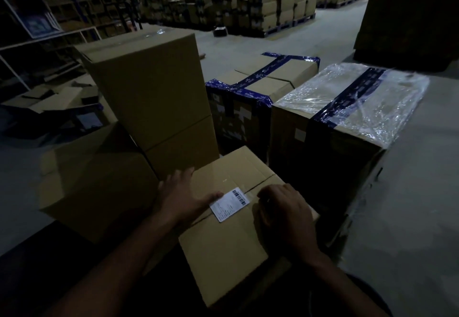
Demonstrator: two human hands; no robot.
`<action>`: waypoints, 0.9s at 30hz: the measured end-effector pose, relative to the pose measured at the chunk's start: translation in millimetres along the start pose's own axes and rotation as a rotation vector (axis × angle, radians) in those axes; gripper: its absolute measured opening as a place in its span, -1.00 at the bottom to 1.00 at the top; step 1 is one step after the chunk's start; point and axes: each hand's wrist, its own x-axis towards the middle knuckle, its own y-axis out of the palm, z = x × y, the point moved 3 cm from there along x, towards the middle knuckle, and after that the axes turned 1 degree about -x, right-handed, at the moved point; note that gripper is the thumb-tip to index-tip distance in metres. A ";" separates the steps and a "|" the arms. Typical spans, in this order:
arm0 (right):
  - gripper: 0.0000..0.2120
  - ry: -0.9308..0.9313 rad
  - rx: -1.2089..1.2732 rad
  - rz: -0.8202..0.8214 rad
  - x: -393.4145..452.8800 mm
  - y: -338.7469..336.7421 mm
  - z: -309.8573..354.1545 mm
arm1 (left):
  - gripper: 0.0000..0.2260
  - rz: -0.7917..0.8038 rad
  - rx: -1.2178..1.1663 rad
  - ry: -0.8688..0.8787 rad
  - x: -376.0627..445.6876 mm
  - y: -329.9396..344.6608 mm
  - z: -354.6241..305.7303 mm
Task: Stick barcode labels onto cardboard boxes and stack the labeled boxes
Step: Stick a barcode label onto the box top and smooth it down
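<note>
Left hand [182,198] lies flat with fingers spread on the near box [233,227], thumb tip touching the barcode label's [229,204] left edge. Right hand [285,215] rests knuckles-up just right of the label, fingers bent onto the box top; whether they pinch anything, cannot tell. Label sits across the box's centre seam. Behind the box: a tall stack [154,93], blue-taped carton [258,88], film-wrapped carton [347,108]. Grey concrete floor [409,205]; dim warehouse, palletised cartons [260,1] far beyond.

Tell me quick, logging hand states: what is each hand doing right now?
Left hand: open, fingers spread on the cardboard box, thumb at the barcode label.
Right hand: fingers bent, resting on the box top; grip cannot be told.
</note>
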 end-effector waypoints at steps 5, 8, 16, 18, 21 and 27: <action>-0.87 -0.128 0.126 0.218 44.0 -4.2 -12.9 | 0.12 0.082 0.057 -0.116 -29.5 -3.0 20.6; -0.85 -0.091 0.154 0.236 52.1 -1.3 -12.8 | 0.16 0.062 -0.003 -0.143 -35.9 0.1 21.5; -0.82 0.098 0.241 0.179 12.5 14.8 12.0 | 0.13 -0.053 -0.260 -0.064 -38.5 11.9 13.3; -0.81 0.076 0.199 0.162 7.5 17.6 15.5 | 0.13 -0.069 -0.268 -0.070 -40.2 12.1 13.0; -0.79 0.086 0.179 0.219 12.8 19.9 12.6 | 0.12 -0.087 -0.286 -0.070 -41.3 12.1 11.9; -0.76 0.122 0.224 0.241 15.3 19.4 10.9 | 0.12 -0.096 -0.320 -0.080 -43.1 10.3 10.6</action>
